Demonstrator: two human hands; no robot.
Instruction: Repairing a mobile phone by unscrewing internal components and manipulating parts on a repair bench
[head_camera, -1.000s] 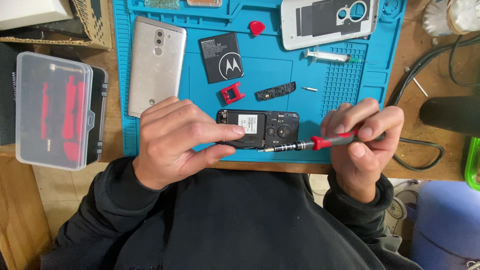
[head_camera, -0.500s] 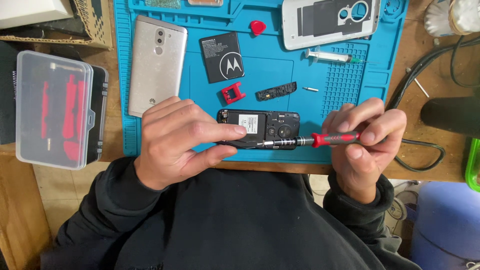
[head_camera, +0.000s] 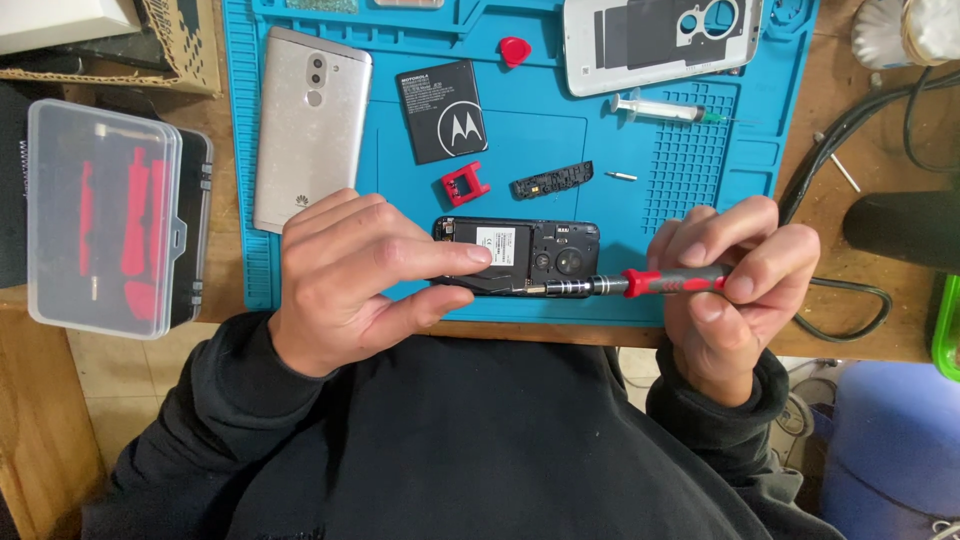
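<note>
An opened black phone (head_camera: 545, 255) lies flat near the front edge of a blue repair mat (head_camera: 640, 200). My left hand (head_camera: 350, 280) pins it down, the forefinger on its inner plate and the thumb at its near edge. My right hand (head_camera: 730, 290) grips a red and grey precision screwdriver (head_camera: 640, 284) held level, its metal tip at the phone's lower edge.
On the mat lie a silver phone (head_camera: 310, 125), a black battery (head_camera: 445, 110), a red clip (head_camera: 465, 185), a black strip part (head_camera: 552, 180), a red pick (head_camera: 515, 50), a syringe (head_camera: 665, 108), and a white phone frame (head_camera: 665, 40). A clear tool case (head_camera: 105, 230) stands left; cables (head_camera: 850, 290) lie right.
The screwdriver has levelled out and its tip has slid slightly left along the phone's lower edge. My left hand stays pressed on the phone.
</note>
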